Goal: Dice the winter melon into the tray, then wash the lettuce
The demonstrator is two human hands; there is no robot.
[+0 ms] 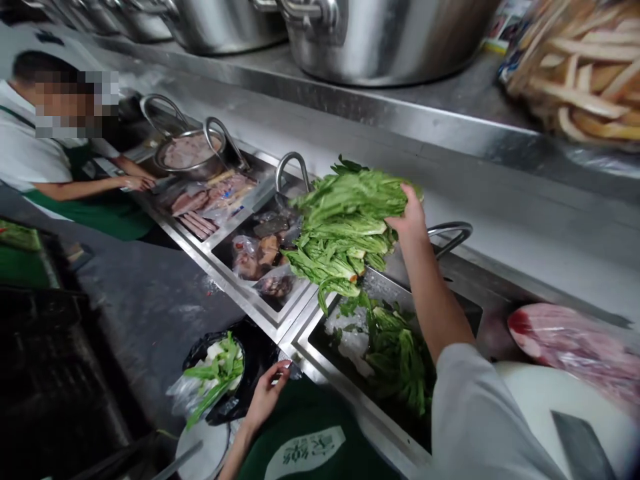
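My right hand (411, 215) reaches out over the sink divider and is closed round the stem end of a bunch of leafy green lettuce (357, 193). This bunch lies against a pile of the same lettuce (340, 250) heaped between two basins. More lettuce (400, 353) sits in the wet right-hand sink (367, 433) below my arm. My left hand (270, 393) is low by the sink's front edge, next to a black-lined bin. Its fingers are curled together; whatever they may pinch is too small to make out.
The bin (245, 373) holds leaf scraps. Bagged meat (267, 250) fills the middle basin; a co-worker (65, 153) stands at the far left basin. On the right are a cleaver (583, 443), a white board (540, 393) and wrapped meat (575, 340). Pots (385, 40) line the overhead shelf.
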